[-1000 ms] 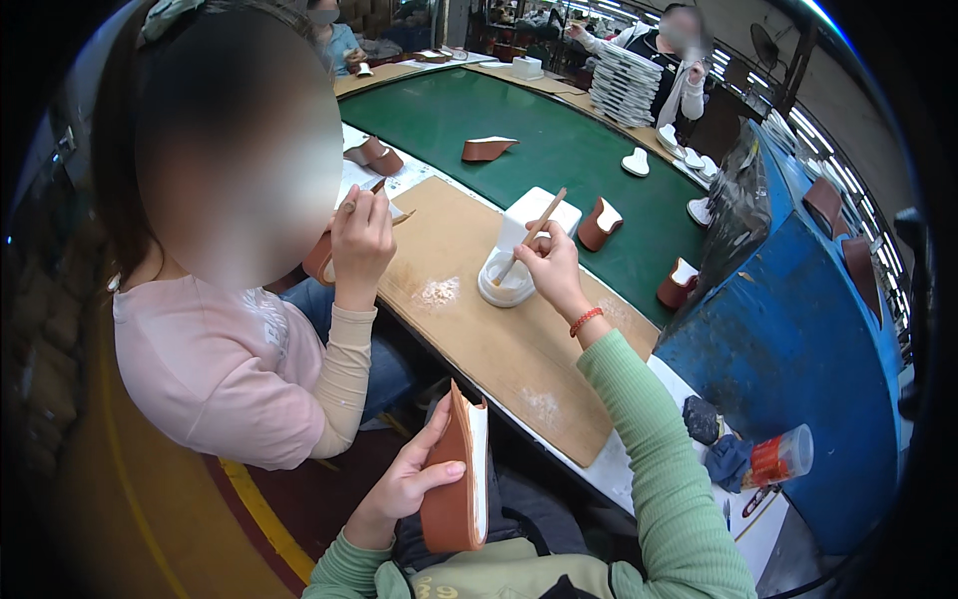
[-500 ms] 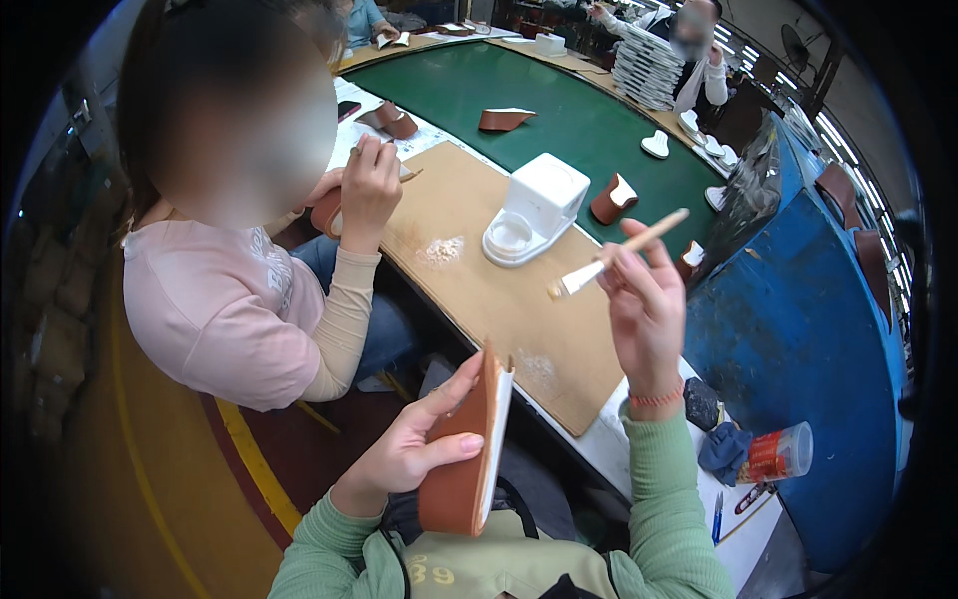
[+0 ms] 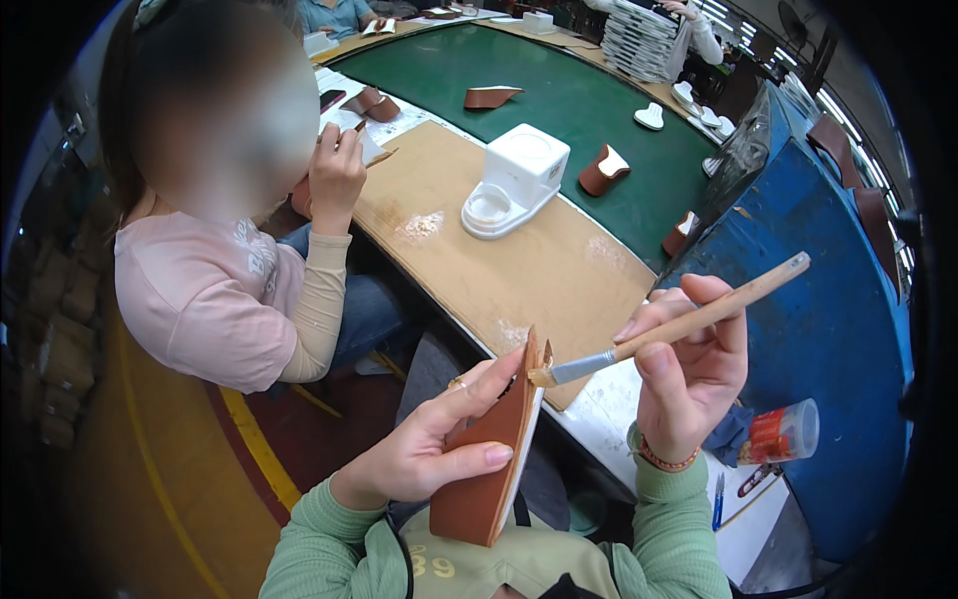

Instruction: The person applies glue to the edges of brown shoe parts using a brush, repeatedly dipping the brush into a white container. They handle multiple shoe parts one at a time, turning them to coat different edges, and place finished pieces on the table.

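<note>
My left hand (image 3: 424, 444) grips a brown leather-covered wedge shoe heel (image 3: 479, 499), tilted upright before my apron, its pale edge facing right. Pinched between the thumb and fingers of my right hand (image 3: 694, 374) is a flat paintbrush (image 3: 689, 324) with a wooden handle. The brush's bristle tip touches the upper edge of the heel, where a leather flap stands up. Beyond my hands, on the brown board (image 3: 439, 165), stands a white plastic dispenser (image 3: 524, 165) with a round cup at its front.
A person in a pink shirt (image 3: 200, 290) works close on my left. Several brown wedge heels, one of them here (image 3: 604, 170), lie on the green belt (image 3: 429, 75). A blue machine panel (image 3: 818, 329) rises at right, near a clear plastic tub (image 3: 788, 434) and a blue cloth (image 3: 728, 436).
My right hand has come down and turned, bringing the brush from the air onto the heel's upper edge. My left hand has shifted the heel slightly right.
</note>
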Demonstrator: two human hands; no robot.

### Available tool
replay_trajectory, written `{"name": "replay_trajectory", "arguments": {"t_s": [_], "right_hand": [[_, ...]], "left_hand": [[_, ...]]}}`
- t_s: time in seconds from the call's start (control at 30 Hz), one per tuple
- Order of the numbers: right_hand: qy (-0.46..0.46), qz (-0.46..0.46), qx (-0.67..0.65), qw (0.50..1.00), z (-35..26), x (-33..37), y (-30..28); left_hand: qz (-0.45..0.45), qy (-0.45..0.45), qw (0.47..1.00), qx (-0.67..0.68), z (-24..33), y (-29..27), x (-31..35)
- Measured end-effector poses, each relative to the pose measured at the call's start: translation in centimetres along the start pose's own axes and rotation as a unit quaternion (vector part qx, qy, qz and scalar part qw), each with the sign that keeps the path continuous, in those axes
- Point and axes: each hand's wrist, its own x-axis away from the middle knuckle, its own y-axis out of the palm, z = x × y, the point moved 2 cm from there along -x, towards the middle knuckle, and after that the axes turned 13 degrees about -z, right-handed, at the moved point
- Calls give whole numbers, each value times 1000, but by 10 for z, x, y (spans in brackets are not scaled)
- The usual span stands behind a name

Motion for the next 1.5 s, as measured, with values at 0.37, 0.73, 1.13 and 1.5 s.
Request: {"name": "replay_trajectory", "arguments": {"t_s": [0.37, 0.73, 1.13, 1.5], "right_hand": [[4, 32, 26, 999, -1, -7, 5], [61, 30, -33, 997, -3, -20, 7], [41, 52, -17, 998, -1, -25, 5], [-93, 29, 131, 987, 6, -19, 11]], "left_hand": [[-8, -18, 999, -33, 5, 3, 8], [-35, 27, 996, -79, -1, -1, 11], [-15, 12, 992, -122, 1, -2, 7], [79, 25, 990, -116, 6, 2, -6]]}}
